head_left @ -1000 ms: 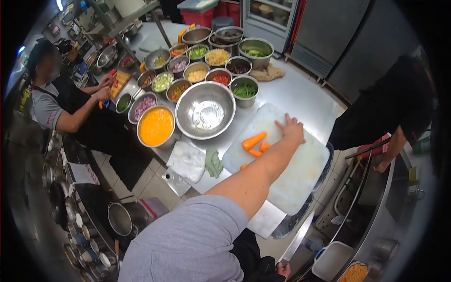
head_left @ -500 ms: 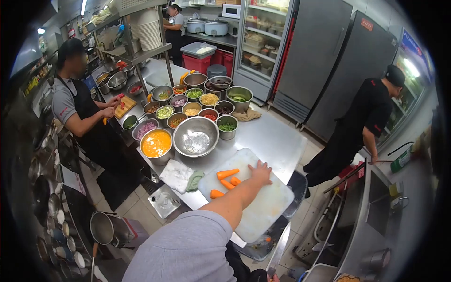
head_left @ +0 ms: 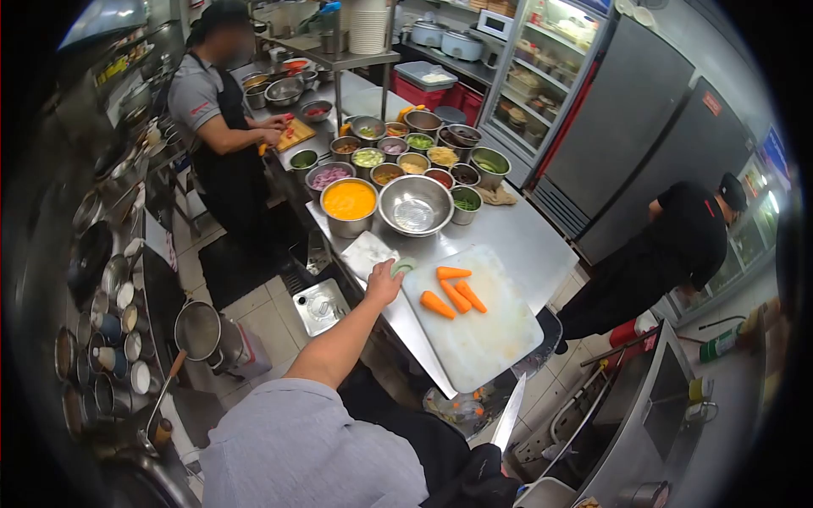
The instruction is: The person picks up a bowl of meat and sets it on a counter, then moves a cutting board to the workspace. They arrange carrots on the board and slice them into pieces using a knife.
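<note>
My left hand [head_left: 385, 284] has its fingers curled onto a pale green cloth [head_left: 406, 265] at the table's near edge. A folded white cloth [head_left: 366, 252] lies just beyond it. To the right, several peeled orange carrots [head_left: 457, 295] rest on a white cutting board [head_left: 495, 356], untouched. A long knife [head_left: 510, 413] points up beside the board's near corner, clear of it. My right hand is at the knife's lower end, mostly hidden by dark clothing.
A steel bowl [head_left: 416, 206], a pot of orange liquid [head_left: 349, 203] and several containers of cut vegetables stand beyond the board. A co-worker [head_left: 216, 110] cuts on a wooden board at left; another person [head_left: 669, 245] bends by the fridge. A bin [head_left: 457, 406] sits below.
My left hand has left the cutting board and moved left to the green cloth. The carrots lie in a slightly different arrangement. My view has turned left, and the person at right bends lower.
</note>
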The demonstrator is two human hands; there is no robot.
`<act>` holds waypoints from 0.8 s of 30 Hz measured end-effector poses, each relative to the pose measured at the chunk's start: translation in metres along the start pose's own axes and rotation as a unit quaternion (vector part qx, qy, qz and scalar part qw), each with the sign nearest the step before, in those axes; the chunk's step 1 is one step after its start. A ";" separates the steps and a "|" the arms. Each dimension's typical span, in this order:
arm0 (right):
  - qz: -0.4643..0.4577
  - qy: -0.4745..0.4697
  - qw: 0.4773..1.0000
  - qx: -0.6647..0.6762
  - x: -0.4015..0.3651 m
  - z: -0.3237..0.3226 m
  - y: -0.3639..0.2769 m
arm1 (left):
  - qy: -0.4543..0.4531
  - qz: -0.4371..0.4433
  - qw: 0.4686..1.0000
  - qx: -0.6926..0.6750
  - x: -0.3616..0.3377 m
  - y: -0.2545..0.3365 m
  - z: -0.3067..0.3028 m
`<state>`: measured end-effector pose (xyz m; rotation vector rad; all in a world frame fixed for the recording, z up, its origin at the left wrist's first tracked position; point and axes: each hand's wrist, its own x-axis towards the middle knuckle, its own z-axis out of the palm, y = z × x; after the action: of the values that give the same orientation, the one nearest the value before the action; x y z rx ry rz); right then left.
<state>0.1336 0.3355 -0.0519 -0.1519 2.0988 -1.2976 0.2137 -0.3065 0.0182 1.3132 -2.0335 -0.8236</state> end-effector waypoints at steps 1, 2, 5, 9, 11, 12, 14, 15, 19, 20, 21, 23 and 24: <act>-0.013 -0.007 1.000 -0.010 0.005 -0.001 0.001 | 0.003 -0.004 1.000 0.000 -0.005 -0.007 -0.006; -0.029 -0.012 0.999 -0.019 0.011 -0.002 0.003 | -0.004 -0.012 1.000 -0.018 -0.010 -0.013 -0.009; -0.083 -0.027 0.995 -0.055 0.035 -0.010 0.011 | -0.021 -0.021 0.998 -0.047 -0.017 -0.021 -0.009; -0.179 -0.053 0.976 -0.111 0.073 -0.025 0.027 | -0.129 -0.071 0.985 -0.086 -0.010 -0.028 -0.008; -0.211 -0.037 0.950 -0.228 0.060 -0.013 -0.009 | -0.161 -0.050 0.984 -0.064 0.002 -0.037 -0.003; -0.179 -0.041 0.962 -0.202 0.040 0.005 -0.045 | -0.162 -0.038 0.985 -0.048 0.009 -0.042 0.001; -0.149 -0.036 0.973 -0.171 0.019 0.034 -0.069 | -0.218 -0.053 0.974 -0.041 0.020 -0.034 -0.002; -0.090 -0.022 0.985 -0.149 -0.005 0.057 -0.101 | -0.229 -0.054 0.972 -0.024 0.027 -0.028 -0.009; -0.020 0.012 0.997 -0.068 -0.067 0.133 -0.171 | -0.179 -0.011 0.980 -0.083 0.033 -0.032 -0.020; 0.006 0.022 0.998 -0.062 -0.071 0.145 -0.176 | -0.156 -0.001 0.981 -0.119 0.037 -0.031 -0.018; 0.006 0.027 0.998 -0.061 -0.074 0.152 -0.173 | -0.160 0.002 0.980 -0.120 0.040 -0.036 -0.012; -0.032 0.016 0.996 -0.079 -0.083 0.161 -0.162 | -0.174 0.110 0.971 -0.119 0.042 -0.050 -0.006; -0.033 0.017 0.996 -0.078 -0.084 0.165 -0.153 | -0.183 0.122 0.968 -0.116 0.043 -0.053 -0.007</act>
<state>0.2599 0.1692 0.0667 -0.2702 2.2400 -1.1813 0.2342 -0.3655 -0.0117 0.8046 -2.2364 -1.2132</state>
